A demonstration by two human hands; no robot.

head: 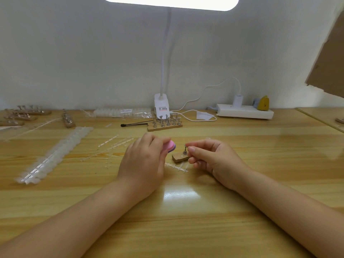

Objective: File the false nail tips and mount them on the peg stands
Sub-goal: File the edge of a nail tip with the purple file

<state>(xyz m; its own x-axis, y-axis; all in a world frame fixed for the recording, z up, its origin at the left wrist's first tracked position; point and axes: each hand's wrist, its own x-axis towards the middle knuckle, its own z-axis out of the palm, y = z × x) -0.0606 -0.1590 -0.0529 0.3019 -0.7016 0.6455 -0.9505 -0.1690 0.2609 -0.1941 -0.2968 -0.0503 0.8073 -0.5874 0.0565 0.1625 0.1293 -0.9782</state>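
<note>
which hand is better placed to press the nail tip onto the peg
Right. The right hand already pinches at the top of the peg on the wooden base, while the left hand is occupied holding the pink file.

Glossy yellow wooden desk [186, 211]. At centre, small wooden peg stand [179, 157]; left, long strip of clear nail tips [54, 154]; rear, peg-filled wooden stand [165, 125], white power strip [244, 111].

Only print around is a red-and-black sticker on the lamp base [161, 107] and a label on the nail tip bag [122, 112], both too blurry to read.
</note>
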